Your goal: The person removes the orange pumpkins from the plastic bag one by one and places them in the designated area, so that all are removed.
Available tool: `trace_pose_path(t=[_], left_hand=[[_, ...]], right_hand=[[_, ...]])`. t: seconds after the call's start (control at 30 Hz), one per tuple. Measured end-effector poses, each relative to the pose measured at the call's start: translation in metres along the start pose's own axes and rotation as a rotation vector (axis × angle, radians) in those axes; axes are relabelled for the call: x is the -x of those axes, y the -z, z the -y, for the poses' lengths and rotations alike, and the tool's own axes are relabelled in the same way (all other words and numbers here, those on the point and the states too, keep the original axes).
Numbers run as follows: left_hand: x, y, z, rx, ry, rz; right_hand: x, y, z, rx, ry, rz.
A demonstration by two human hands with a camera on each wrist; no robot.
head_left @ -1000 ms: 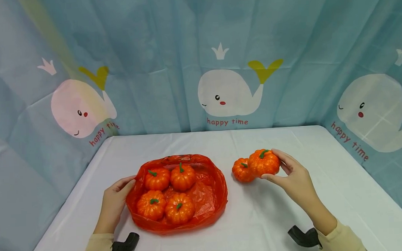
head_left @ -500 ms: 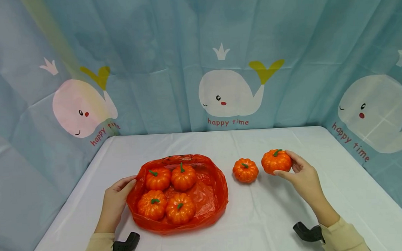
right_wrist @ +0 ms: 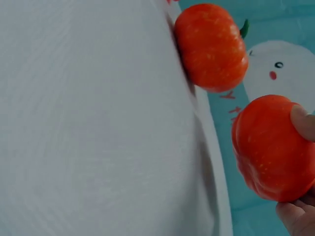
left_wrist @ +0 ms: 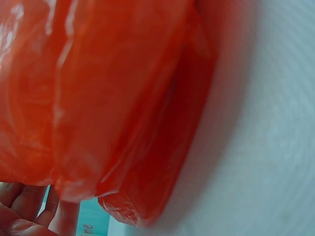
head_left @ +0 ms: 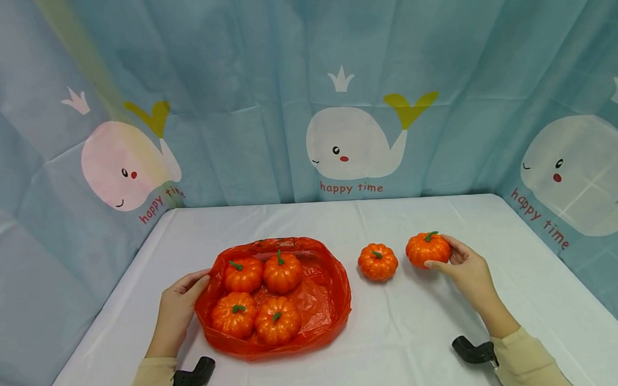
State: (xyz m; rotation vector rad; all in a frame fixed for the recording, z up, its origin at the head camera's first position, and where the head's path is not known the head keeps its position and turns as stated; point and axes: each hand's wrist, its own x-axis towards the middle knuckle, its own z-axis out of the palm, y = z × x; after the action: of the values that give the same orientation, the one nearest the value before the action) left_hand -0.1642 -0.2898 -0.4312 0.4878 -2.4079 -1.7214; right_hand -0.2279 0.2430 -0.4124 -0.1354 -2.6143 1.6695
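Observation:
My left hand (head_left: 175, 307) pinches the left rim of a red plastic bag (head_left: 322, 330), which stands wide with its rim rolled down. Several small orange toy pumpkins (head_left: 234, 315) with green stems sit inside, mostly toward its left. The left wrist view is filled by the bag's side (left_wrist: 108, 98), the fingers (left_wrist: 29, 201) showing at its lower edge. At right, my right hand (head_left: 470, 275) holds a pumpkin (head_left: 425, 250) between thumb and fingers; the right wrist view shows it off the tabletop. Another pumpkin (head_left: 377, 263) rests on the table between bag and held pumpkin.
The white cloth-covered table (head_left: 388, 351) ends at the back against a light blue curtain (head_left: 256, 161) printed with whales. The curtain also encloses both sides. Black camera mounts (head_left: 195, 373) stick out from each wrist.
My right hand has carried its pumpkin to the right, away from the one on the table, and lowered it slightly in the last half second. My left hand and the bag stay put.

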Motion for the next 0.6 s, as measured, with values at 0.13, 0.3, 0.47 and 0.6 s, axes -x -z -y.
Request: trace_pose_path(t=[0.13, 0.3, 0.47, 0.6], left_hand=[[-0.001, 0.000, 0.001, 0.003, 0.000, 0.000], [0.000, 0.000, 0.000, 0.008, 0.003, 0.009], [0.000, 0.000, -0.001, 0.002, 0.007, 0.004], [0.000, 0.000, -0.001, 0.008, 0.008, 0.002]], right_hand=[[-0.006, 0.000, -0.007, -0.039, -0.041, 0.035], [-0.010, 0.001, -0.012, -0.068, -0.065, 0.051], [-0.013, 0.000, -0.015, -0.071, -0.094, 0.067], [-0.015, -0.001, -0.016, -0.082, -0.112, 0.082]])
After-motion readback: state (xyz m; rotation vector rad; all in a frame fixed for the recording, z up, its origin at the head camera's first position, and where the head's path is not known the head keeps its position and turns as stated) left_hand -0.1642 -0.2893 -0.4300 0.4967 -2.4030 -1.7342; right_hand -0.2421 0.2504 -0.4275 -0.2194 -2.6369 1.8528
